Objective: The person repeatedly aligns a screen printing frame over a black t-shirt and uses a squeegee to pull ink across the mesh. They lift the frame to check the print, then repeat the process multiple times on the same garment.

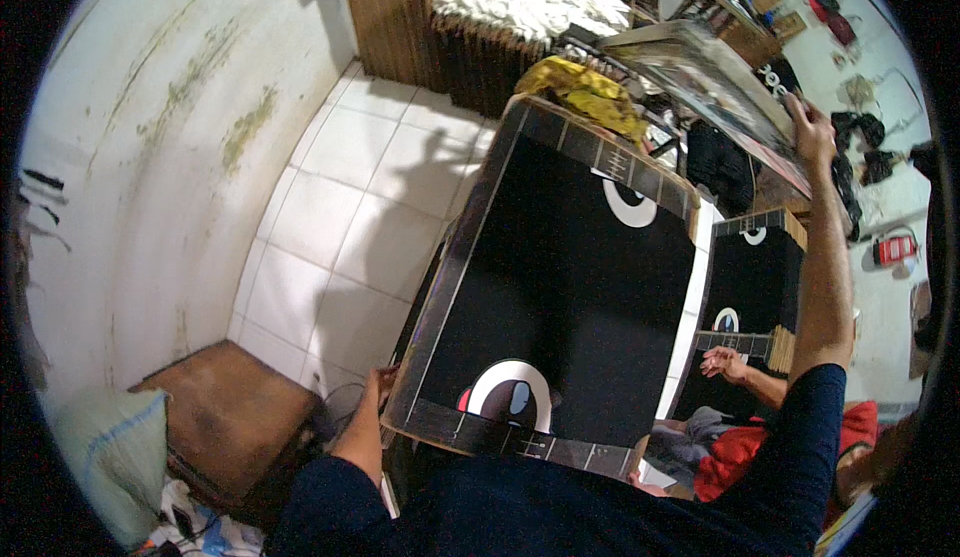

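The person's right hand (814,135) is raised at the far right and holds the near end of a framed screen (705,82); its fingers are closed on the edge of the frame. This framed screen stands tilted beyond a large black panel (575,277), near its upper right corner.

The black panel lies in front of the person's body, and it has a grey border and rounded corners. On it there are two white ring shapes, one near the far edge and one, with a pale blue oval inside, near the close edge. The left hand (378,387) is at the lower left edge of the panel; its fingers are partly hidden there, so I cannot tell if they pinch the edge or only rest on it.

A yellow cloth (590,95) lies just by the far edge. At the right, a second black panel (750,275) shows similar shapes, and a co-worker's hand (724,364) is over its near part, with fingers somewhat bent. The co-worker wears red clothing. White floor tiles (310,219) are visible at the left.
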### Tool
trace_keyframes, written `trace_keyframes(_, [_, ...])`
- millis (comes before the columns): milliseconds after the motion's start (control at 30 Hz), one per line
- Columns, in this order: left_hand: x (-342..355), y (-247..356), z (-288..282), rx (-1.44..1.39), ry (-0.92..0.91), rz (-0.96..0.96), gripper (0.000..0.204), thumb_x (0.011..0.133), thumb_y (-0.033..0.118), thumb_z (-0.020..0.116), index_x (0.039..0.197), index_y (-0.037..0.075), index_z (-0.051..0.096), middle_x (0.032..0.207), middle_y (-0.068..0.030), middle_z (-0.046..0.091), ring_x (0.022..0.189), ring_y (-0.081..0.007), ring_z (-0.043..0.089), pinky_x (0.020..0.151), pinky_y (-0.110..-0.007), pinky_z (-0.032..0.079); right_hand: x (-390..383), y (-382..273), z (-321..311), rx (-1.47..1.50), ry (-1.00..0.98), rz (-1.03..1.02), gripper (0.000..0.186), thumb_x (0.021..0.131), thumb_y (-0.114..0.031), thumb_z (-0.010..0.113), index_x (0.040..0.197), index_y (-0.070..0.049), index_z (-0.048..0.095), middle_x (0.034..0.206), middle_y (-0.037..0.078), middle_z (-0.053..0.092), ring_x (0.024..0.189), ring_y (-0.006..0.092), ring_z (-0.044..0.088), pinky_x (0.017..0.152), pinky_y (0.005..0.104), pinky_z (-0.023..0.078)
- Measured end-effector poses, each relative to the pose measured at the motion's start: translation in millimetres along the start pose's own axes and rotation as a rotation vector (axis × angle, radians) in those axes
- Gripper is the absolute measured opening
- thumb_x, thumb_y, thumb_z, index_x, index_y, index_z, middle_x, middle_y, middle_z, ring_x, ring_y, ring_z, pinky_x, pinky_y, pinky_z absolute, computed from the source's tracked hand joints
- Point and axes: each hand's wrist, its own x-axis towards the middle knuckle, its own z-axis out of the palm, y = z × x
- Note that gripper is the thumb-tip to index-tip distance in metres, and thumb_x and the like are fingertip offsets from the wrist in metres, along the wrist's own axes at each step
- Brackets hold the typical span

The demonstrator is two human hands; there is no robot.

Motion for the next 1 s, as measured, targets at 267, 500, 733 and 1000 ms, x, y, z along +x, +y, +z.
trace_keyframes(267, [-88, -64, 17, 0.867, 0.709, 0.846, 0.023, 0.094, 0.025, 0.072, 0.109, 0.011, 0.08, 0.108, -0.0181, 0.074, 0.095, -0.0394, 0.07, 0.082, -0.049, 0.056, 65, 81, 11, -0.062, -0.095, -0.309, 0.047, 0.102, -0.044, 0.058, 0.13, -0.008, 0.072, 0.11, 0.017, 0.074, 0.099, 0.0228, 0.066, 0.095, 0.0336, 0.048])
trace_keyframes(500, [-102, -86, -43, 0.621, 0.744, 0.357, 0.025, 0.088, 0.007, 0.068, 0.11, 0.014, 0.079, 0.1, -0.0166, 0.076, 0.096, -0.0373, 0.072, 0.083, -0.048, 0.056, 52, 63, 6, -0.022, -0.126, -0.175, 0.05, 0.103, -0.047, 0.055, 0.131, -0.008, 0.07, 0.114, 0.019, 0.074, 0.107, 0.0254, 0.068, 0.098, 0.035, 0.047])
trace_keyframes(733, [-146, -29, -56, 1.114, 0.84, 0.529, 0.019, 0.089, 0.013, 0.072, 0.107, 0.008, 0.078, 0.092, -0.0197, 0.075, 0.086, -0.0399, 0.072, 0.077, -0.05, 0.055, 24, 11, 3, -0.026, -0.024, -0.106, 0.068, 0.094, -0.066, 0.059, 0.12, -0.005, 0.075, 0.098, 0.02, 0.074, 0.091, 0.0261, 0.067, 0.092, 0.0368, 0.05])
trace_keyframes(1000, [-202, 188, 122, 0.607, 0.787, 1.226, 0.022, 0.089, 0.016, 0.079, 0.097, -0.004, 0.076, 0.088, -0.0188, 0.074, 0.083, -0.0385, 0.068, 0.08, -0.046, 0.054, 9, -30, -3, -0.09, -0.033, 0.014, 0.076, 0.088, -0.076, 0.057, 0.126, -0.012, 0.075, 0.123, 0.023, 0.072, 0.117, 0.0397, 0.068, 0.102, 0.0456, 0.049])
